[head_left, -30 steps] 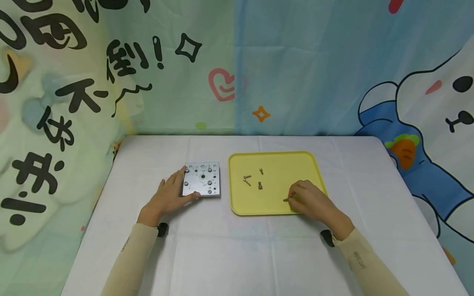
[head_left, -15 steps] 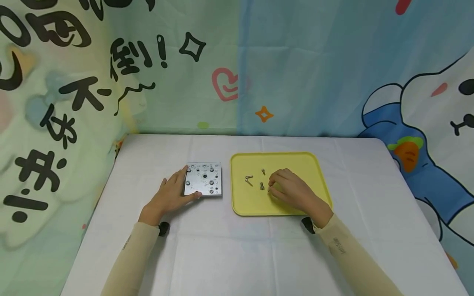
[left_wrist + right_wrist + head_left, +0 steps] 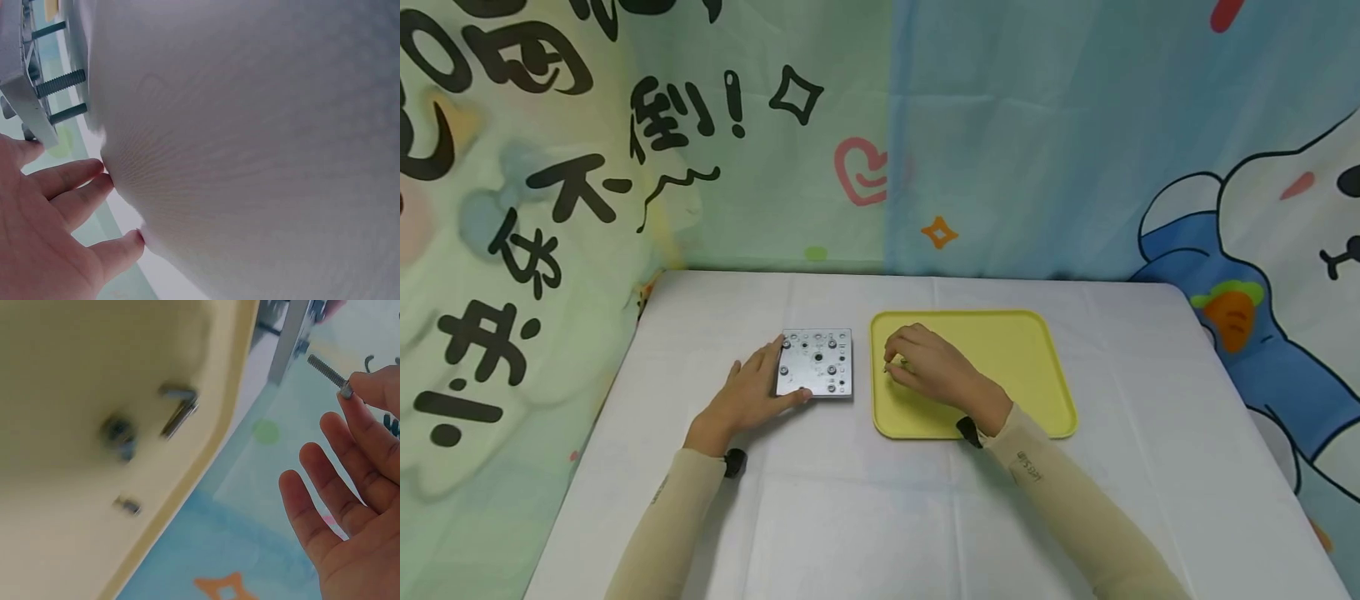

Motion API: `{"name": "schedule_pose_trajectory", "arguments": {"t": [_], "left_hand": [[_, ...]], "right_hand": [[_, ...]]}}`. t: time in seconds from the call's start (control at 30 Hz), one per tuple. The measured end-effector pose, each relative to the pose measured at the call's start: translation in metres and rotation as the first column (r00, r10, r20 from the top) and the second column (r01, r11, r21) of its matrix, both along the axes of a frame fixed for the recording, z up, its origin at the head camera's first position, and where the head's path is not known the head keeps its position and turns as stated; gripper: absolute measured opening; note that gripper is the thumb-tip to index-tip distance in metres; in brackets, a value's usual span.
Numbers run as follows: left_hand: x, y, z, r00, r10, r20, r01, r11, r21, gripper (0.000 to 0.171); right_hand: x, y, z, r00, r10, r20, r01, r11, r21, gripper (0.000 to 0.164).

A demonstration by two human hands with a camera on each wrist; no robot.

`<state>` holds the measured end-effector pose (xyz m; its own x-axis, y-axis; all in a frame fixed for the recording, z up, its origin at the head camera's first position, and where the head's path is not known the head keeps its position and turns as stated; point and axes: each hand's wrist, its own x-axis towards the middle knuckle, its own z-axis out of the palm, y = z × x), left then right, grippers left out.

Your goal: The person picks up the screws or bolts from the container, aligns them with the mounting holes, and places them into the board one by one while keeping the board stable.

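Observation:
A square silver metal plate (image 3: 805, 367) with holes and several bolts set in it lies on the white table. My left hand (image 3: 748, 400) holds it at its left side, thumb on the near edge and index finger by the far left corner. The left wrist view shows threaded bolt shanks (image 3: 60, 83) sticking out below the plate, the other fingertips resting on the cloth. Over the left part of the yellow tray (image 3: 1000, 367), my right hand (image 3: 936, 367) pinches a bolt (image 3: 328, 374) by its head between thumb and index finger, the other fingers spread.
In the right wrist view, two loose bolts (image 3: 179, 415) lie together on the tray, near a blurred dark fastener (image 3: 119, 434) and a smaller one (image 3: 129, 505). The tray's raised rim (image 3: 876, 400) stands right of the plate. A printed curtain (image 3: 1000, 167) hangs behind the table.
My right hand has moved left across the tray with the bolt, from its right side to its left, now covering the loose fasteners in the head view. My left hand stays on the plate.

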<state>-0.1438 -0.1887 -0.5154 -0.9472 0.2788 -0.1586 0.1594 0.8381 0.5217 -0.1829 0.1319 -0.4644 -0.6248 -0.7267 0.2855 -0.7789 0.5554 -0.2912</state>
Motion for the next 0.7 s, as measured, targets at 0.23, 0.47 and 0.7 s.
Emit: {"name": "schedule_pose_trajectory", "arguments": {"t": [0.23,0.47,0.7], "left_hand": [[-0.002,0.001,0.0,1.0,0.002,-0.002,-0.002,1.0,-0.013,0.115],[-0.003,0.001,-0.001,1.0,0.004,-0.004,-0.004,1.0,-0.012,0.115],[-0.002,0.0,-0.001,1.0,0.009,-0.004,-0.009,1.0,-0.011,0.114]], "right_hand": [[-0.003,-0.032,0.0,0.998,0.063,-0.004,-0.063,0.998,0.004,0.006],[-0.002,-0.05,-0.002,0.996,0.09,0.018,-0.09,0.996,0.023,0.003],[-0.002,-0.058,-0.008,0.993,0.116,-0.04,-0.114,0.993,0.032,0.005]]}}
